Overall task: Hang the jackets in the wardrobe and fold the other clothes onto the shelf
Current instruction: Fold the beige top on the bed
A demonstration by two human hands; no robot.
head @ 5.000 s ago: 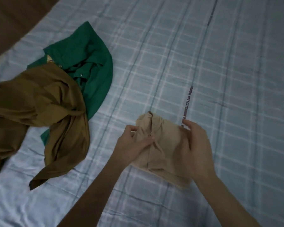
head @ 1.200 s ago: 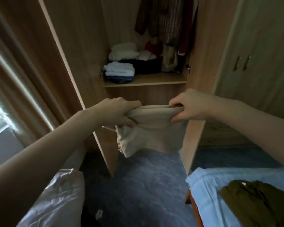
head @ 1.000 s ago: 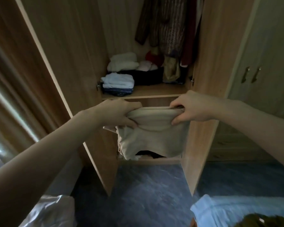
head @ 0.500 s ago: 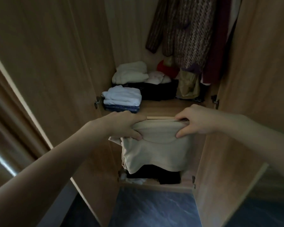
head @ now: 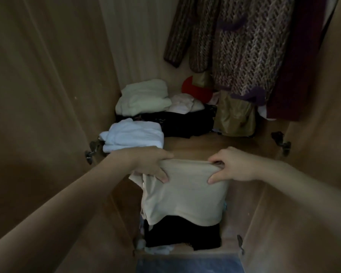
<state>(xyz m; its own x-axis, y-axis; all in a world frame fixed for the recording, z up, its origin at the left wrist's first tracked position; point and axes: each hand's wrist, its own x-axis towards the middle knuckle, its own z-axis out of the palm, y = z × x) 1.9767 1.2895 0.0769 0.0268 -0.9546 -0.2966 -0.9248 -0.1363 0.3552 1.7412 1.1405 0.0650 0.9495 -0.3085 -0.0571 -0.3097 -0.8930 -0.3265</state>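
The person's left hand [head: 152, 164] and right hand [head: 230, 166] hold a folded beige cloth garment [head: 185, 192] by its upper edge, one hand at each top corner. Each hand's grip pinches the fold, fingers curled over the top and thumb pressed against the near face. The garment hangs down from the hands in front of the front edge of the wooden wardrobe shelf [head: 215, 144], not yet resting on it; its lower edge drapes over dark black clothes [head: 181, 235] in the compartment below.

On the shelf, at the left, lies a folded pale blue-white stack [head: 134, 134], just beyond the left hand. Behind it sits a folded cream-white garment [head: 144, 97] on top of a black pile [head: 187, 123]. A red item [head: 195, 89] shows at the back. To the right stands a shiny olive-gold fabric piece [head: 234, 117]. Above hang a brown knitted patterned jacket [head: 244, 44] and a dark maroon garment [head: 295, 66]. The wardrobe's wooden left door [head: 37, 95] stands open.
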